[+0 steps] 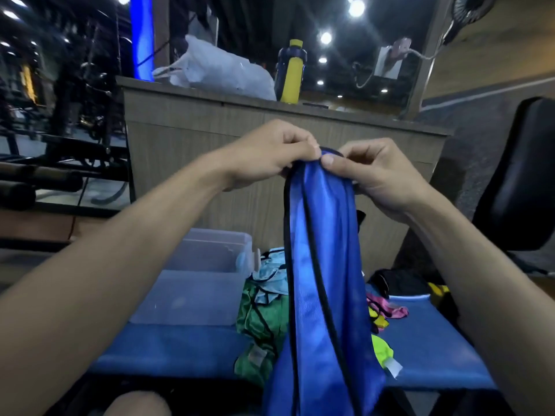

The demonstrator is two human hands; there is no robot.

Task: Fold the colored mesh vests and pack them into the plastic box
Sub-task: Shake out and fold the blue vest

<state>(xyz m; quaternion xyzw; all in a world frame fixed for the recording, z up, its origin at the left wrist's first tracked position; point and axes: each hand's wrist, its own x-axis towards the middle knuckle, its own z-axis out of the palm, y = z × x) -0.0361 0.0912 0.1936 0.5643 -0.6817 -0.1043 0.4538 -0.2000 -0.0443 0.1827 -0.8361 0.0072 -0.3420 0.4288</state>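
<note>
A wood-grain counter (210,151) is standing across the back of the scene, its panel matte and streaked. In front of it a blue padded bench (426,349) is lying flat, its cover smooth and slightly glossy.

A blue mesh vest (321,280) is hanging in front of the counter and over the bench, a long narrow drape of shiny fine-weave fabric edged with black piping. The left hand (270,154) and the right hand (375,172) are holding it up by its top edge, close together, each one pinching the fabric between thumb and curled fingers, thumb tips nearly touching.

On the bench, to the left of the hanging vest, a clear plastic box (195,283) is sitting open, rectangular with frosted walls. Between the box and the vest a green vest (258,325) is lying crumpled, satiny with thin black trim and a small tag whose print is too blurred to read; a pale blue vest (270,271) is bunched just behind it. To the right of the hanging vest, pink (387,307) and neon yellow (381,352) vests are lying in loose heaps; a white label by the yellow one is showing no legible writing.

On the countertop a crinkled white plastic bag (222,70) is slumping beside an upright yellow bottle (292,73).
</note>
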